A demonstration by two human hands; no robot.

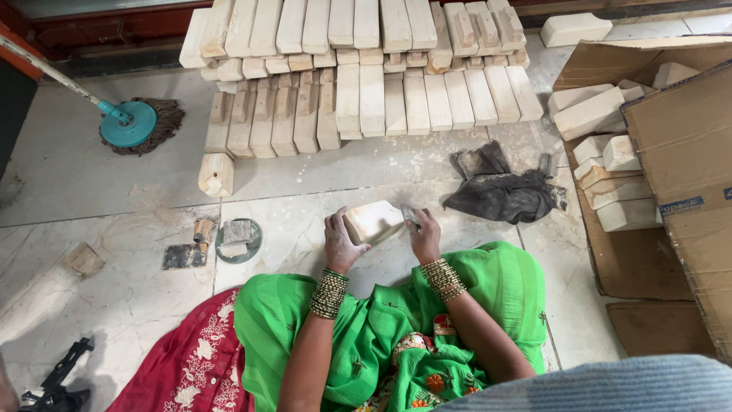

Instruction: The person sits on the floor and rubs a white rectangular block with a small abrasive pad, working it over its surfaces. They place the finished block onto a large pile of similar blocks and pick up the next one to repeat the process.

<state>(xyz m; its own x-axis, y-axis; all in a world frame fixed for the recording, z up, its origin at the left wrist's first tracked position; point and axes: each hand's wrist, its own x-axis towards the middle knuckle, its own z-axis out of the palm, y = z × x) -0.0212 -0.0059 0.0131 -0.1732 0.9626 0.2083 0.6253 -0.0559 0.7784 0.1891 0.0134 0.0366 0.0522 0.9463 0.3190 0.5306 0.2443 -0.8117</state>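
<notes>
Wooden block (374, 220) gripped by left hand (339, 243); right hand (424, 235) clasps small tool (410, 215).

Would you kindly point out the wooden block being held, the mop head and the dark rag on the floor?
Wooden block (374, 221), head view, its pale top face.
Mop head (130, 124), head view, the teal round cap.
Dark rag (499, 194), head view, the middle of the crumpled cloth.

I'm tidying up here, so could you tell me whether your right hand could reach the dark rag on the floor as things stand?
Probably yes: the dark rag lies just beyond the right hand with bare floor between, though its fingers already hold a small tool.
</notes>
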